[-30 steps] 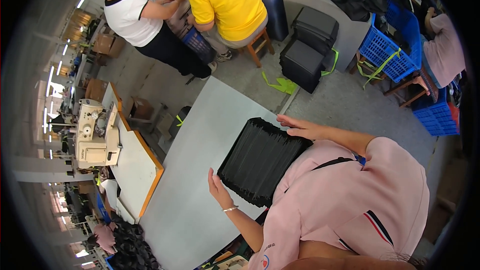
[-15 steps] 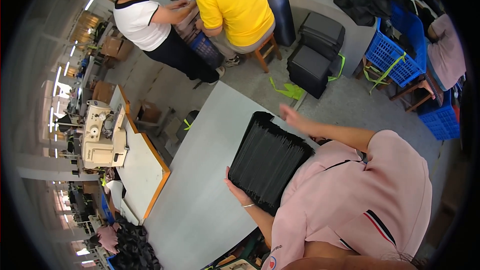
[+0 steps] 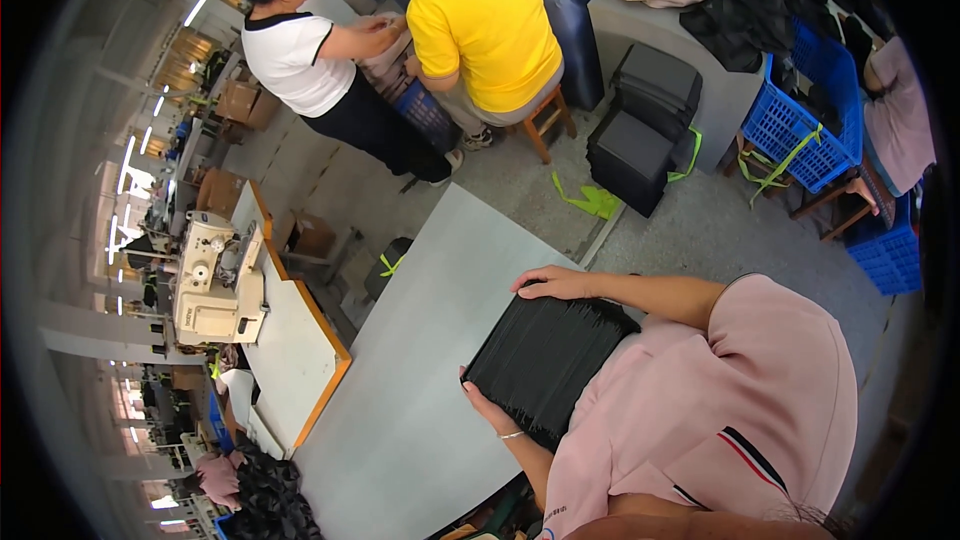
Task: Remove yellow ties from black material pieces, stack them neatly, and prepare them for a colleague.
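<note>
A thick stack of black fabric pieces [image 3: 545, 355] rests on the grey tabletop against the front of my pink shirt, its many layered edges facing up. My left hand [image 3: 487, 408], a thin bracelet at its wrist, cups the stack's lower left corner; some fingers are hidden beneath or behind it. At the opposite, upper end, my right hand [image 3: 553, 283] lies over the corner with its fingers bent around the edge. Between them, the two hands hold the stack from both ends.
The grey table [image 3: 400, 340] stretches left of the stack. Beyond it stands a sewing machine [image 3: 215, 280] on a wood-edged bench. Two people work at the back, one on a stool [image 3: 540, 125]. Black stacked panels [image 3: 635, 140] and a blue basket [image 3: 805, 130] are to the right.
My right hand, raised and blurred beside the stack before, has come down onto its upper corner. The stack's top corner has been pressed lower. My left hand keeps its hold.
</note>
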Available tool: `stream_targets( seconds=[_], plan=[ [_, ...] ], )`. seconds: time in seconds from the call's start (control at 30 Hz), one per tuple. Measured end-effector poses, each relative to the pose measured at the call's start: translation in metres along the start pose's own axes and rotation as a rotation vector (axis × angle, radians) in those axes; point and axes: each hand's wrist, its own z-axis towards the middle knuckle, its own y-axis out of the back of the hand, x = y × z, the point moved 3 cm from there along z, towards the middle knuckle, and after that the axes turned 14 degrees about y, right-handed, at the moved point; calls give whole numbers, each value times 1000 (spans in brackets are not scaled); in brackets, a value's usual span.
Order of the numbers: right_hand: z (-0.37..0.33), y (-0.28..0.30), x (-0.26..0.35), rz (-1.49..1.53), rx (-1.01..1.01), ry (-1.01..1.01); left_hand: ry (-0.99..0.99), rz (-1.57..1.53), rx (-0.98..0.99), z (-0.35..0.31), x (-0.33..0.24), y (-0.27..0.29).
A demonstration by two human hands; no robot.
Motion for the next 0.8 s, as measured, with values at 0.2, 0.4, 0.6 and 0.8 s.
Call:
stream_targets(
  seconds=[0.2,0.4,0.6,0.8],
  plan=[
    [-1,7,1,-76,70,23,-45,209,-175,-5,-22,-2],
    [-4,10,2,-67,51,-3,-500,91,18,-43,-166,-51],
    [-2,9,-7,21,7,-54,-945,-7,718,-148,-302,-147],
    [1,0,-7,2,-10,-32,-827,-656,840,-204,-372,-188]
  ],
)
